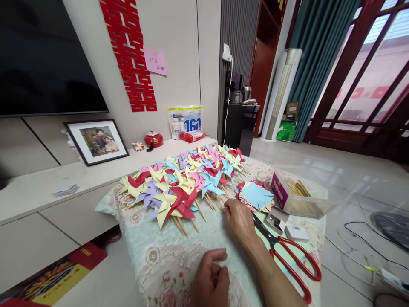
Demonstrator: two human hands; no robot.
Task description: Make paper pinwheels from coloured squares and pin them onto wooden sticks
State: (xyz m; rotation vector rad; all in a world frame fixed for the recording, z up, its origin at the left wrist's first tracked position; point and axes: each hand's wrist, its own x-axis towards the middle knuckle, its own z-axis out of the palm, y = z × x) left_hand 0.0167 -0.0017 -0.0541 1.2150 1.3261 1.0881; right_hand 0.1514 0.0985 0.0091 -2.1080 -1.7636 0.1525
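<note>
My right hand [240, 219] reaches forward, palm down, to the sticks at the right edge of a pile of paper pinwheels [183, 200]. Its fingers are bent together, and what they hold, if anything, is hidden. My left hand [211, 279] hovers low over the floral tablecloth [172, 264], loosely curled, index finger and thumb apart, nothing between them. Just beyond my right wrist lies a stack of slit paper squares [255, 195], light blue on top. Red-handled scissors [275, 241] lie beside my right forearm, partly over pale green paper [298, 251].
A clear plastic box [300, 204] of thin wooden sticks stands at the right. Before it are an open small box [276, 222] of fasteners and a white box [297, 233]. A TV cabinet [86, 187] borders the table's left; cables [348, 251] lie on the floor.
</note>
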